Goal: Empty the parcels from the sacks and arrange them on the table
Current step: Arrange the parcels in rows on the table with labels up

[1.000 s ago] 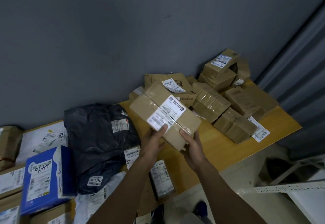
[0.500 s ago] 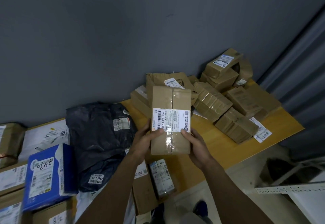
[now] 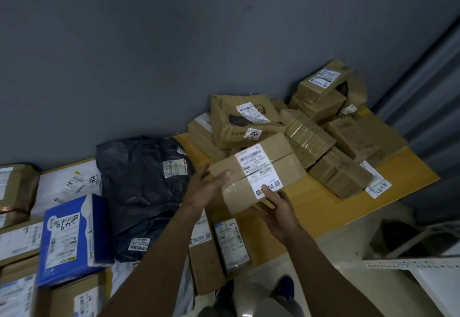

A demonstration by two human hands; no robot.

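A taped cardboard box (image 3: pixel 261 167) is being held over the wooden table (image 3: pixel 323 207), label up; the left hand (image 3: pixel 206 189) is pressing straight fingers against its left end; the right hand (image 3: pixel 278 209) is gripping its near edge, thumb on the label; a heap of brown parcels (image 3: pixel 311 130) is lying just beyond, far right; a black plastic bag (image 3: pixel 142 187) is resting left, a blue box (image 3: pixel 72 237) sitting near left.

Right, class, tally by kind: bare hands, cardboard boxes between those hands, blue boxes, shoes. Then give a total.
2 bare hands: left hand, right hand
1 cardboard box between them
1 blue box
2 shoes, partly hidden
Total: 6
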